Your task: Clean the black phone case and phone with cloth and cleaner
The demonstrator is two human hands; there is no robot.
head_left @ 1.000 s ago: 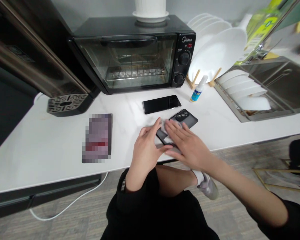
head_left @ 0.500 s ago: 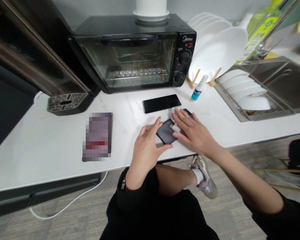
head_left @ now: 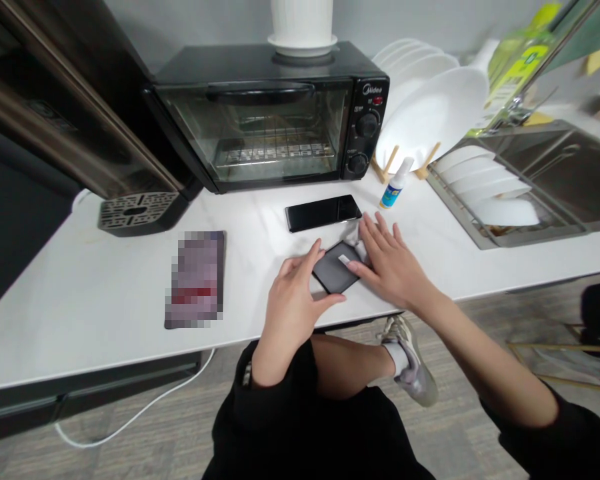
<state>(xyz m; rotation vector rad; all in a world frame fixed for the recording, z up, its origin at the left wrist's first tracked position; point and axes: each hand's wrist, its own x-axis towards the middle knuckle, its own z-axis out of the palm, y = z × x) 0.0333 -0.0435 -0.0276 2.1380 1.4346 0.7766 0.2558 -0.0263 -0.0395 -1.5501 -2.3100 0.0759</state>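
A dark grey phone [head_left: 335, 273] lies back-up near the front edge of the white counter [head_left: 90, 293]. My left hand [head_left: 295, 300] clamps its near end between thumb and fingers. My right hand [head_left: 387, 260] lies flat, fingers stretched out, pressing a small white cloth [head_left: 353, 250] onto the phone's far end, which it covers. A second black phone [head_left: 323, 213] lies screen-up just behind them.
A black toaster oven [head_left: 270, 120] stands at the back with a white pot on top. White plates [head_left: 430, 113] lean in a rack, a small spray bottle [head_left: 394, 187] before them. A sink [head_left: 540, 180] is at right, a dark tablet [head_left: 196, 278] at left, a drip grille [head_left: 130, 212] beyond.
My right hand has slid the cloth up along the phone from its near part to its far end, now covering the camera. My left hand has stayed on the near end.
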